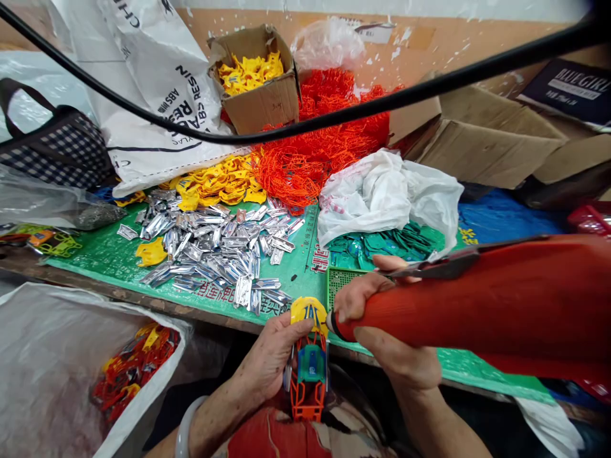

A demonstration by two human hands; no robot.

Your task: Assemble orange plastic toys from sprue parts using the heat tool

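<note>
My left hand [274, 353] grips a toy car [312, 364] low in front of my lap, its thumb on the yellow end piece. The car has an orange lattice frame and a green-and-blue middle part. A large red power screwdriver [458, 299] comes in from the right, with my right hand [382, 318] wrapped round its front end. Its dark tip reaches the right side of the yellow piece; whether it touches a screw I cannot tell. Just behind the tool nose is a green perforated basket [338, 283], partly covered by the hand.
Silver metal-looking parts [224, 245], yellow parts [219, 181], orange frames [305, 159] and green pieces [382, 245] lie heaped on the green-covered table. A cardboard box [265, 102] holds yellow parts. A black cable [238, 138] crosses overhead. At lower left, a white sack [157, 375] contains orange-and-yellow items.
</note>
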